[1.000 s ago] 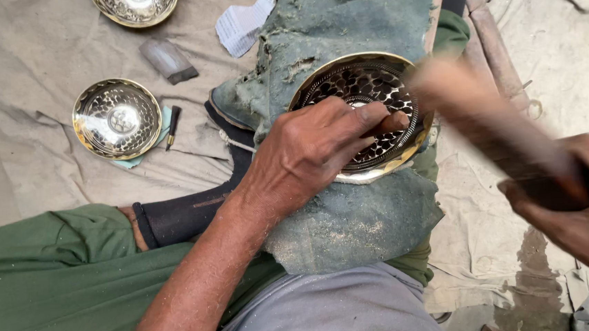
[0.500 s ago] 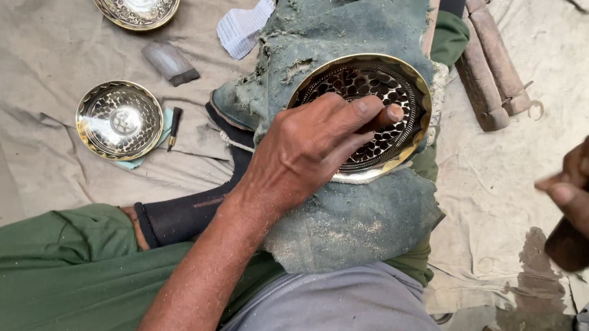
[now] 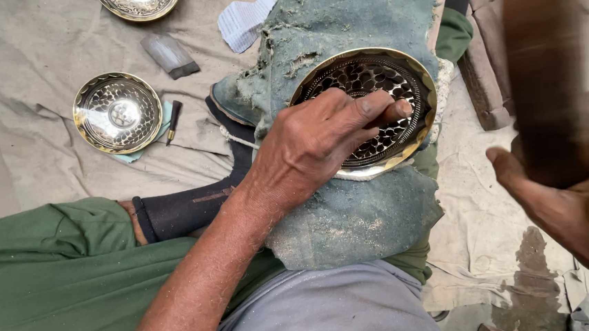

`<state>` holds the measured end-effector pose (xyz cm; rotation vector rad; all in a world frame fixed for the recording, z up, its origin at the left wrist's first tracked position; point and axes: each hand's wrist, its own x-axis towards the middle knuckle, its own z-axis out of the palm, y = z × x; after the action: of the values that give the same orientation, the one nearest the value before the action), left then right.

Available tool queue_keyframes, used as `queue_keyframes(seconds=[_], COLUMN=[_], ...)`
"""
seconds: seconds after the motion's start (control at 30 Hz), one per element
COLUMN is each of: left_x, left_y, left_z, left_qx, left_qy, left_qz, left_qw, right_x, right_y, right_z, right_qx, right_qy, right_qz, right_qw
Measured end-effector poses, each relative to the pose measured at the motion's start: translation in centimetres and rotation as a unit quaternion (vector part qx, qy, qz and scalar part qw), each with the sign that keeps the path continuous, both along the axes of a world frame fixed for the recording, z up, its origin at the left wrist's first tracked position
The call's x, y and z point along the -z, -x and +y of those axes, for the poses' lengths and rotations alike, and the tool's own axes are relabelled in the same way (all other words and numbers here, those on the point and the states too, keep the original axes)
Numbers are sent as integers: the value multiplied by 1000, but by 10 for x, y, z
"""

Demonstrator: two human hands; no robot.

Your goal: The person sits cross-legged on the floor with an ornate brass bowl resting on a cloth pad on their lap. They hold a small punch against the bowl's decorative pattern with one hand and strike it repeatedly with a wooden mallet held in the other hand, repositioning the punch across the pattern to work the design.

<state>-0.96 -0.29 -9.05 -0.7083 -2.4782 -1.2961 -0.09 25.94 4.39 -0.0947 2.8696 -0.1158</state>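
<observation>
A round brass dish (image 3: 418, 74) with a dark pierced pattern lies on a worn green-grey cloth (image 3: 353, 210) draped over my knee. My left hand (image 3: 314, 143) lies across the dish and holds it down, fingers drawn together near its right side. Whether they pinch a small tool is hidden. At the right edge of the view my right hand (image 3: 573, 201) grips a brown wooden mallet (image 3: 543, 65), which is raised upright, blurred, and well clear of the dish.
Two more brass bowls, one (image 3: 117, 112) at the left and another (image 3: 139, 2) at the top edge, sit on the beige ground sheet (image 3: 32, 73). A grey block (image 3: 170, 54), a paper slip (image 3: 246, 18), a small dark tool (image 3: 174, 118) and wooden sticks (image 3: 483, 90) lie around.
The mallet was over the dish's right side, then dropped low to the right, and now stands raised at the right edge. My left hand stayed on the dish.
</observation>
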Motion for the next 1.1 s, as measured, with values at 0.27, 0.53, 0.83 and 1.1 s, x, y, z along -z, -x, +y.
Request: queue_keyframes(seconds=[0.27,0.53,0.83,1.1], left_x=[-9,-16,-19,-13], left_y=[2,5,4,4], left_z=[-7,-10,-10,-8], left_qx=[11,42,16,32], left_qy=[-5,-26,-1,-6], left_qz=[10,4,8,-11], left_qw=[1000,999,1000,999], right_x=[0,10,10,22], right_y=[3,1,-21,-28], right_z=[-9,10,32,62], right_qx=[-44,-69,5,21], right_qy=[89,44,-96,2], right_qz=[41,-16,-86,-65], right_qw=[994,997,992,998])
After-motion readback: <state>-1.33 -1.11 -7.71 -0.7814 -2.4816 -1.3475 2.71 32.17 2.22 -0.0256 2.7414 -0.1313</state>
